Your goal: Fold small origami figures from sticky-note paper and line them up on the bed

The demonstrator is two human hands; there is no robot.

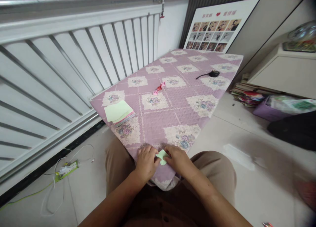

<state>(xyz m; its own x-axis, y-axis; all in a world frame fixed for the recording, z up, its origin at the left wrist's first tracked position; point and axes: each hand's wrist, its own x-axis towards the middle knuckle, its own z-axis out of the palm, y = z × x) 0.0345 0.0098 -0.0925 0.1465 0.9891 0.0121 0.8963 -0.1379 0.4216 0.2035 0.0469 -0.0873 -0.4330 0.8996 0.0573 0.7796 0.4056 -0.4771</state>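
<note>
A small folded piece of light green paper lies at the near corner of the table, between my two hands. My left hand has its thumb and fingers closed on the paper's left edge. From the other side, my right hand pinches the right edge. Farther left on the cloth sits a stack of square paper, pale green on top with pink and other colours beneath. Small folded pink and red paper pieces rest in a diagonal row near the middle.
The table wears a purple floral cloth. A black object with a thin tail lies at its far right. A white radiator borders the left side. A power strip lies on the floor.
</note>
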